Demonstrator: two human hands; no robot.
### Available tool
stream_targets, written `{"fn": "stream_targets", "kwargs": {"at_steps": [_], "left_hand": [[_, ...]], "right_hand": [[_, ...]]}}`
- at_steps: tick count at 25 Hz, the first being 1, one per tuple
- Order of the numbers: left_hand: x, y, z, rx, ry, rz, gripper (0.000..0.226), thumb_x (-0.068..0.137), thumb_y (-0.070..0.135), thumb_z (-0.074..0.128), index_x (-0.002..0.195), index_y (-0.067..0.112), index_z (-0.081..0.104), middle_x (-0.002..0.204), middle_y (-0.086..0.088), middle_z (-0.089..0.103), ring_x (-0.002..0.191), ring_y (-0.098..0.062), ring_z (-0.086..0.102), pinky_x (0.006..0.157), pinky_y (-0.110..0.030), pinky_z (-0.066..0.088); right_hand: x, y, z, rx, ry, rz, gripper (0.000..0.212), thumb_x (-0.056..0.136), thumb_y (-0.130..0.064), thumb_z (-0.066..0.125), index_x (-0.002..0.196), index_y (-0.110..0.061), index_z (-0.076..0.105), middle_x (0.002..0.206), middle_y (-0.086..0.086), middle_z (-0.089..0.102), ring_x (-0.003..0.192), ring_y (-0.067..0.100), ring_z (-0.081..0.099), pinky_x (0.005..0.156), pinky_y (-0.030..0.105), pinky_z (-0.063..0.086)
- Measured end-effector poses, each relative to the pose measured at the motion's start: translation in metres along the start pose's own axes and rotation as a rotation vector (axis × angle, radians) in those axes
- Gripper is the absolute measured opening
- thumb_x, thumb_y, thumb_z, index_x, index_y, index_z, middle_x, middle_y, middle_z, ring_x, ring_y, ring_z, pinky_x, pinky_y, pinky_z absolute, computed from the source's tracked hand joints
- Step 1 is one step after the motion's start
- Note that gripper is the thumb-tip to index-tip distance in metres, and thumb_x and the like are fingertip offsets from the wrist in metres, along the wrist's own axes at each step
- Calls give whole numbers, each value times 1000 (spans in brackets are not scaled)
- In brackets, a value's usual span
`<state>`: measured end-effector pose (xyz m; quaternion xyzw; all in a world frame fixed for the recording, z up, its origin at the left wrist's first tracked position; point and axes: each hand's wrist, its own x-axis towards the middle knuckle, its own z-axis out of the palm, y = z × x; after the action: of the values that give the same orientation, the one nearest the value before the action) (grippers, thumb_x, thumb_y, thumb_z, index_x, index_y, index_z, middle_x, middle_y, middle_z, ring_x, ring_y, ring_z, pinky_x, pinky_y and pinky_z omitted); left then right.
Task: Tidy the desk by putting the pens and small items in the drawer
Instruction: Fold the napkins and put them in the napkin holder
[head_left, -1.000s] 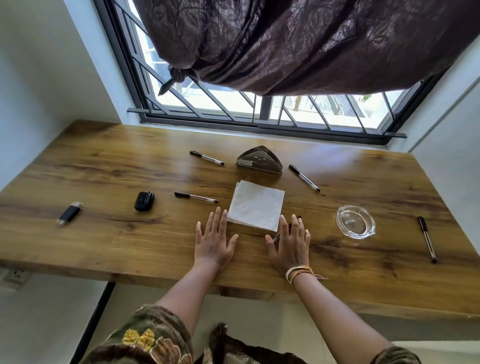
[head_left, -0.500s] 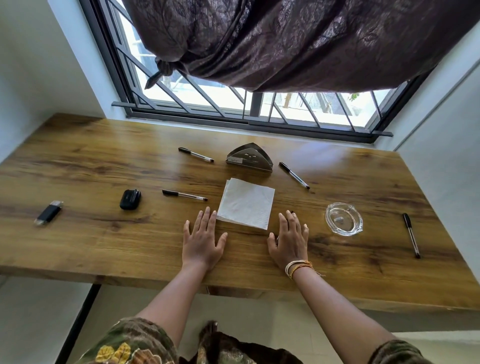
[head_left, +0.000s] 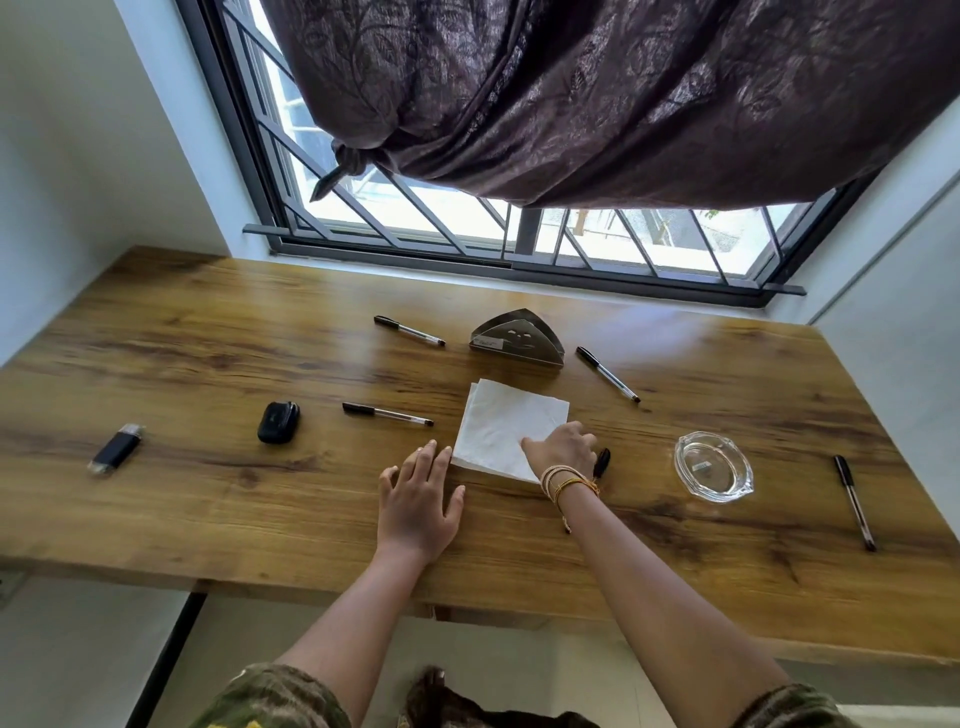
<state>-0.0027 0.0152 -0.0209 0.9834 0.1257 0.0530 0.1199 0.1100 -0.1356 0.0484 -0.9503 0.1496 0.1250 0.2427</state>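
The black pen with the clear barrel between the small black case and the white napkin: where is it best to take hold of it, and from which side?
Pinch the black pen with the clear barrel at mid-barrel, from above. It lies flat on the wooden desk, slim, with bare wood on both long sides. The left hand rests nearest.
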Motion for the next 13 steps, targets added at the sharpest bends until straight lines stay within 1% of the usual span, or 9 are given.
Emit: {"fn": "stream_targets", "kwargs": {"at_steps": [1, 3, 4, 6, 7, 9, 10, 11, 13], "left_hand": [[0, -1, 0, -5, 20, 2, 61, 87, 52, 37, 140, 23, 46, 146, -2, 47, 135, -21, 43, 107, -44, 32], [1, -1, 1, -22, 40, 1, 58, 87, 51, 41, 137, 23, 49, 143, -2, 49, 132, -20, 45, 105, -43, 34], [1, -1, 1, -30, 45, 2, 57, 86, 50, 43, 137, 23, 50, 142, -1, 50, 131, -20, 46, 104, -42, 34], [3, -2, -1, -44, 64, 7, 55, 86, 48, 47, 134, 23, 52, 139, 0, 52, 128, -19, 47, 102, -41, 35], [5, -2, -2, -55, 68, 9, 53, 86, 48, 48, 133, 23, 53, 138, 1, 52, 126, -19, 48, 101, -40, 36], [8, -4, -2, -69, 82, 16, 50, 87, 47, 48, 131, 23, 53, 135, 2, 54, 122, -18, 49, 100, -38, 37], [8, -5, -1, -71, 92, 21, 49, 88, 46, 47, 130, 23, 54, 134, 2, 54, 121, -18, 49, 99, -38, 37], [8, -6, 1, -75, 101, 27, 48, 89, 46, 47, 131, 23, 54, 135, 2, 54, 121, -18, 49, 99, -38, 37], [7, -8, 2, -90, 114, 37, 48, 90, 45, 48, 132, 22, 54, 136, 2, 53, 123, -17, 49, 100, -37, 37]], "right_hand": [[0, -3, 3, -54, -1, 10, 79, 76, -48, 71, 131, -2, 39, 130, 19, 47, 116, 34, 51, 93, 39, 48], [0, -9, 7, -92, -5, 47, 77, 76, -46, 73, 131, -3, 39, 129, 19, 46, 116, 35, 52, 90, 40, 50], [-1, -12, 8, -74, -15, 73, 74, 77, -42, 73, 130, -4, 39, 128, 20, 47, 115, 35, 53, 90, 41, 50], [0, -17, 10, 49, -50, 135, 66, 79, -31, 74, 128, -4, 40, 125, 19, 52, 113, 35, 55, 90, 43, 50], [1, -18, 10, 114, -66, 155, 60, 80, -26, 73, 126, -5, 42, 120, 17, 56, 110, 34, 58, 87, 41, 51], [1, -16, 10, 203, -87, 163, 44, 80, -23, 71, 116, -7, 51, 102, 10, 62, 95, 29, 61, 74, 34, 50], [0, -14, 10, 236, -100, 155, 36, 79, -23, 70, 108, -8, 55, 91, 7, 61, 87, 26, 61, 67, 31, 47], [-1, -12, 12, 275, -112, 141, 30, 77, -24, 70, 100, -9, 58, 84, 4, 60, 81, 23, 59, 61, 28, 45], [-2, -4, 16, 397, -102, 85, 24, 72, -23, 70, 89, -8, 62, 80, 3, 63, 75, 19, 59, 54, 24, 42]]}}
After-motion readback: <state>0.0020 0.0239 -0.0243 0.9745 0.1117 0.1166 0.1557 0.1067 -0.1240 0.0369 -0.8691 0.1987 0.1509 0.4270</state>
